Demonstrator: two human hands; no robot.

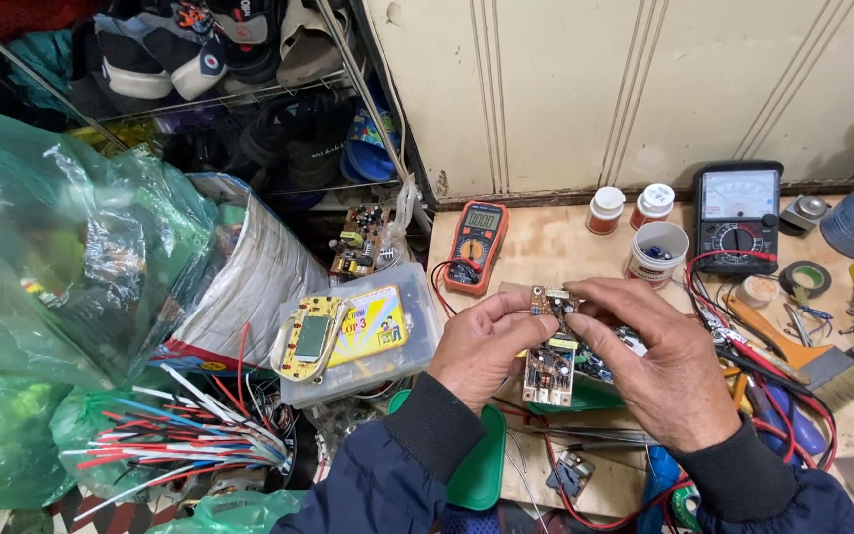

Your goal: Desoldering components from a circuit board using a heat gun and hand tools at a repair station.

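Bench lot: circuit board under hand inspection, centre of frame.

Green plastic bags fill the left; clear lidded box with yellow label, centre-left; orange multimeter and black analogue meter along the top; two white-capped jars between. Left hand and right hand both pinch the small circuit board, held upright above the table; closer turning likely needs a steady grip.

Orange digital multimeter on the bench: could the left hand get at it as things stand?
Probably yes, once freed: the orange multimeter lies just beyond the left hand with nothing between, but that hand is holding the circuit board.
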